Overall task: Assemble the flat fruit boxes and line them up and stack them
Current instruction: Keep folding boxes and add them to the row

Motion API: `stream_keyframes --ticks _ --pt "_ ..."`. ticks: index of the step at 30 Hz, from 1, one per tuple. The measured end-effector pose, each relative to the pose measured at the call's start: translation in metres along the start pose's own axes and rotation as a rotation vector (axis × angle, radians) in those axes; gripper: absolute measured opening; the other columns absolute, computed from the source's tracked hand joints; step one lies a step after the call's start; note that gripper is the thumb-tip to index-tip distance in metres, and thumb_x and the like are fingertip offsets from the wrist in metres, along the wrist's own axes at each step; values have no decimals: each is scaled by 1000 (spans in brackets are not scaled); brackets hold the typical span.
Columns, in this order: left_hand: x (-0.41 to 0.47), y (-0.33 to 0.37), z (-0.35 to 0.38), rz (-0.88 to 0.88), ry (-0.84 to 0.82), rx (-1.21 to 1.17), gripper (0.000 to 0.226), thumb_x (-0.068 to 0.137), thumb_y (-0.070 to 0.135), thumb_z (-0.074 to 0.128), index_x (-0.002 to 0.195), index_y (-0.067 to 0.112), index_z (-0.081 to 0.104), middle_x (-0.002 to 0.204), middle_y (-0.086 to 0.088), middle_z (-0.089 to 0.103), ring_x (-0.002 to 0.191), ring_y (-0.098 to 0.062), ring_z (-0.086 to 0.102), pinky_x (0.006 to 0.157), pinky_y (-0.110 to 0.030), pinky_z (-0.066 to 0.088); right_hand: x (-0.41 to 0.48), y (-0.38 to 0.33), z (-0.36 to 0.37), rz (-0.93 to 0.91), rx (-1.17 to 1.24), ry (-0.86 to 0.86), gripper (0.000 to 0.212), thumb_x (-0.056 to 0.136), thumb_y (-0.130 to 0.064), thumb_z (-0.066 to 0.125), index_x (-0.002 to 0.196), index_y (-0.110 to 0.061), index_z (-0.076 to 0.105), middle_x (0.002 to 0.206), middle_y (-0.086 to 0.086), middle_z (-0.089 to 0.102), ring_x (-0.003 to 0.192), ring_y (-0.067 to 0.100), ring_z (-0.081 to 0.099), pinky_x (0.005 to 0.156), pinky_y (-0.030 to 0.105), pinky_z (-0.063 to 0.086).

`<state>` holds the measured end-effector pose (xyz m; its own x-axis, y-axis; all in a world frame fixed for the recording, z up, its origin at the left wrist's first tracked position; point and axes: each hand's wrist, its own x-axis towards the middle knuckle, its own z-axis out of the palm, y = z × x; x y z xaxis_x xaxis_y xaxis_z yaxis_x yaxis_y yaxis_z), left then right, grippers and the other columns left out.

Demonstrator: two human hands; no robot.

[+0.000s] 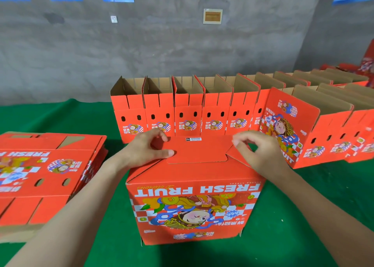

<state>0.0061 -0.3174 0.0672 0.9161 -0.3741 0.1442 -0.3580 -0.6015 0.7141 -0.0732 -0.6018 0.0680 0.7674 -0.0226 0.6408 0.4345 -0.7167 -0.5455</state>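
Upside-down box [194,206] near centre on green surface [283,216], left hand [149,149] curled on its top flap [198,151], thumb pressing, right hand [257,151] curled at flap's right edge, grip unclear, open boxes [188,109] rowed behind, flat boxes [40,175] left

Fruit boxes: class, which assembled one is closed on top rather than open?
The front-centre box printed FRESH FRUIT upside down: its flaps are folded over the top, whereas the boxes in the row behind stand open-topped.
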Motion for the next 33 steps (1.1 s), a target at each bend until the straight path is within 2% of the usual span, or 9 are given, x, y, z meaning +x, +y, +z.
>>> stream_keyframes --ticks 2,4,6,9,12,23,28,30,33 --pt "1 2 -3 -57 -30 18 44 75 29 79 112 24 56 102 6 59 82 -4 53 65 -3 38 21 2 0 40 -33 -204 25 84 -7 69 110 -9 68 121 5 62 120 20 53 94 3 29" --pt "3 5 -5 -104 -62 67 63 75 33 79 130 25 50 117 7 55 98 -6 54 77 -6 37 40 8 4 171 -110 -545 53 86 -21 68 136 -23 49 147 -3 38 139 11 30 107 14 19" --pt "6 8 -5 -134 -70 172 73 74 36 79 137 21 46 124 6 51 111 -11 50 90 -15 33 49 12 10 298 -122 -727 64 85 -26 68 142 -30 40 150 -7 34 134 10 35 108 23 26" --pt "11 11 2 -121 -42 338 65 70 38 81 126 17 55 126 -4 53 118 -21 47 97 -26 38 48 17 22 301 -181 -689 64 80 -24 72 138 -26 44 142 -6 44 124 11 44 99 23 34" --pt "12 11 8 -146 -27 383 67 67 40 82 124 21 53 123 -4 52 118 -23 43 102 -37 39 42 22 26 245 -246 -629 64 79 -26 73 136 -26 44 140 -4 44 128 17 39 105 29 33" --pt "8 13 13 -150 15 440 69 67 42 80 125 22 50 120 -4 49 119 -26 38 100 -40 39 29 21 28 170 -396 -592 66 84 -37 66 141 -33 33 143 -5 39 132 20 31 106 40 34" --pt "7 7 8 -151 -1 270 71 77 43 74 139 24 45 138 -3 45 131 -23 36 111 -39 31 31 27 26 173 -306 -602 57 92 -42 55 144 -28 36 148 -3 37 139 20 26 113 35 24" --pt "4 6 6 -122 -3 213 67 81 43 70 140 23 45 141 -2 46 130 -18 41 111 -32 31 31 28 28 173 -305 -589 52 94 -45 49 142 -27 39 148 -2 39 139 20 28 114 36 24" --pt "-2 5 -2 -108 120 -182 54 85 32 68 136 28 50 141 0 48 128 -12 44 108 -25 30 32 31 29 191 -316 -561 46 98 -44 41 140 -26 41 147 -2 41 137 21 31 113 39 27"
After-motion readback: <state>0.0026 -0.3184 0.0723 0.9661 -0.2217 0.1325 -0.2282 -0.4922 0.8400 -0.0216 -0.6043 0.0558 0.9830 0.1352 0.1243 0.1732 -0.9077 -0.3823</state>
